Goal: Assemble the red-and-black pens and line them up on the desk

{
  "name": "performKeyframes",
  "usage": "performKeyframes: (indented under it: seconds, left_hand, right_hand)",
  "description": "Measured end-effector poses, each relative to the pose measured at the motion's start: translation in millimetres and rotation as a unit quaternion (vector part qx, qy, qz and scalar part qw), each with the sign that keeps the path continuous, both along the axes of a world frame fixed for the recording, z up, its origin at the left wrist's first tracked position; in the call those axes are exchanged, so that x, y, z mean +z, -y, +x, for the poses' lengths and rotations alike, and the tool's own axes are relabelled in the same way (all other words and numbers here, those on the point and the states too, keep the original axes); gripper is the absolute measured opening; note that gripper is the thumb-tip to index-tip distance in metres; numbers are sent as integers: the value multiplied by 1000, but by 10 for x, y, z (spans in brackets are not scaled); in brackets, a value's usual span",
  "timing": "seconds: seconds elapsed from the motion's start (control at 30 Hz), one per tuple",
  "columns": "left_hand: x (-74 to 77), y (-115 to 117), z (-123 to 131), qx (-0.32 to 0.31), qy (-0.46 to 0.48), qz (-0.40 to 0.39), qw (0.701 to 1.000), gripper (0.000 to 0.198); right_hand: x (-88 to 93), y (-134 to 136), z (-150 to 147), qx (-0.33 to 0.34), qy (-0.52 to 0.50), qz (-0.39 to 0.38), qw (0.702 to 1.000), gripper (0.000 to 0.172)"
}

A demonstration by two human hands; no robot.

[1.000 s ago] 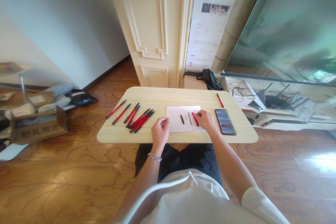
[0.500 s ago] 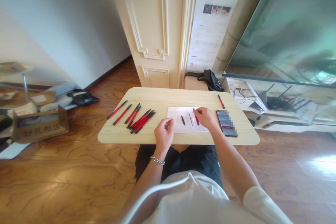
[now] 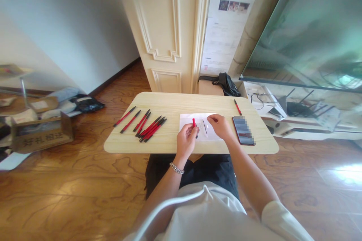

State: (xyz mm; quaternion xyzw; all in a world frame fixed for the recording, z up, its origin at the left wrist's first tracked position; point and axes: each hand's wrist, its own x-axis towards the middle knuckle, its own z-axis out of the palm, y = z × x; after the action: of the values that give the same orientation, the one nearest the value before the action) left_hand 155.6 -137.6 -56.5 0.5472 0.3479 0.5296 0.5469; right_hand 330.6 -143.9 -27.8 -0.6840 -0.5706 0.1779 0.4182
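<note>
**Head view: left hand [image 3: 186, 140] pinching a slim red-and-black pen [image 3: 194, 122] above a white paper sheet [image 3: 214, 135]**

Single forward-and-down view, hands at lower centre of the frame. The left hand sits over the left part of the sheet, fingers closed around the slim red-and-black pen. Only its red end shows above the fingers, tilted up; the rest is hidden by the hand. A silver chain bracelet [image 3: 177, 168] circles that wrist. The right hand [image 3: 222, 127] rests at the sheet's right side, fingers loosely curled, no pen visible in it. A thin dark pen [image 3: 205, 128] lies on the sheet between the hands.

Everything stands on a pale wooden table [image 3: 172, 101]. Left of the sheet, a loose group of red-and-black pens [image 3: 151, 130] lies roughly parallel, some overlapping. A lone red-and-black pen [image 3: 238, 107] lies near the far right edge, and a black smartphone [image 3: 243, 130] with a pixelated screen lies flat at right.

These pens should handle as light, stiff and smooth, and the round barrels may roll on the table. Mid-barrel looks like the surest place to hold one.

Beyond the table, upper right of the frame, a black waist bag [image 3: 225, 84] sits on a ledge. A cardboard box [image 3: 42, 134] stands on the wooden floor at left.
</note>
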Motion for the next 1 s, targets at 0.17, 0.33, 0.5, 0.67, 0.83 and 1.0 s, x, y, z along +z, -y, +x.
performKeyframes:
  seconds: [0.17,0.33,0.5,0.67,0.83,1.0]
  left_hand:
    - [-96,-6,-32,8,23,-9,1000,28]
    - [-129,7,-20,-1,12,3,1000,30]
    - [-165,4,-22,7,-20,9,1000,31]
    - [-153,23,-38,-6,-51,24,998,33]
    - [-139,45,-27,-4,-61,32,998,35]
    - [-150,42,-24,-3,-69,42,997,34]
  right_hand:
    - [-178,-58,100,-1,154,-118,981,19]
    - [-253,-99,21,-14,210,-156,965,20]
    - [-256,-105,37,-29,215,-141,966,19]
    - [-144,-69,30,3,-9,-44,999,22]
    - [127,-10,-144,84,-225,32,970,30]
    - [237,17,-271,102,-231,42,967,28]
